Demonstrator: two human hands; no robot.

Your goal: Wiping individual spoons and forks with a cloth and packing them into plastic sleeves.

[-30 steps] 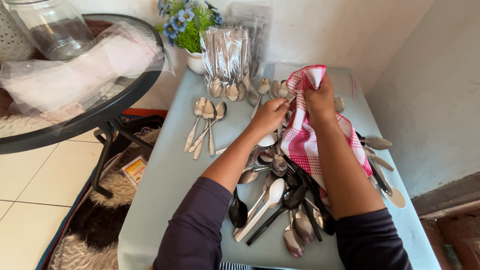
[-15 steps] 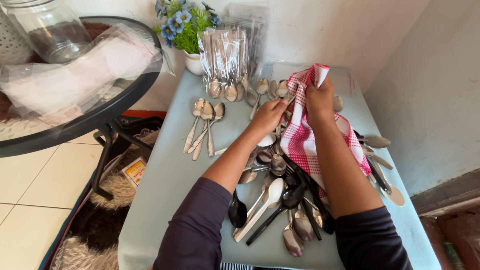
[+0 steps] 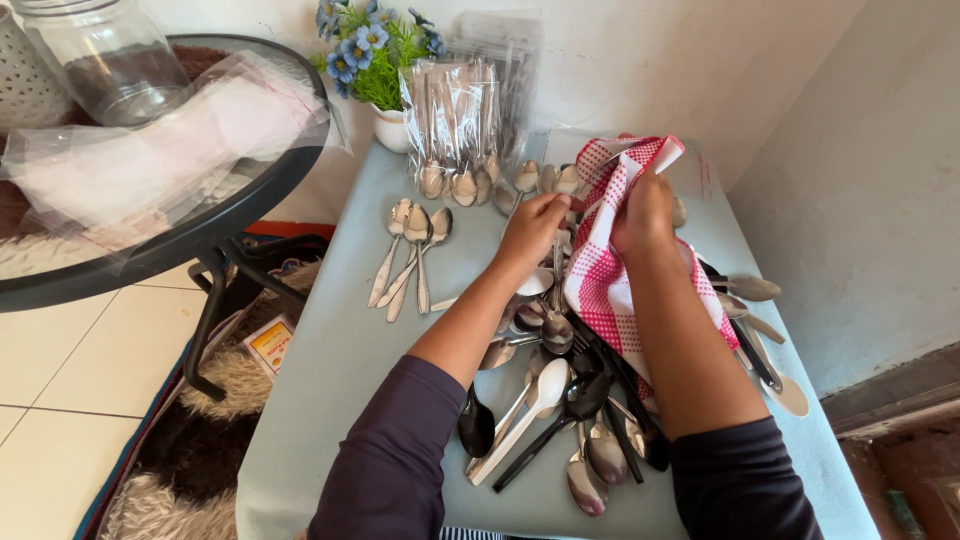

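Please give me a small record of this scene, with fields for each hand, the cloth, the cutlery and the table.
left hand: fingers on a utensil at the edge of the cloth
right hand: grips the red checked cloth
loose spoons: heaped under both arms
four spoons: lie apart, to the left
wrapped spoons: upright at the back
table: pale blue top

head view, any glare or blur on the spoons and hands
Head view: soft daylight, only faint shadows under the spoons; small bright glints on their bowls and stronger glare on the plastic sleeves. The left hand, right hand and cloth look sharp; edges bend slightly, wide-lens style.
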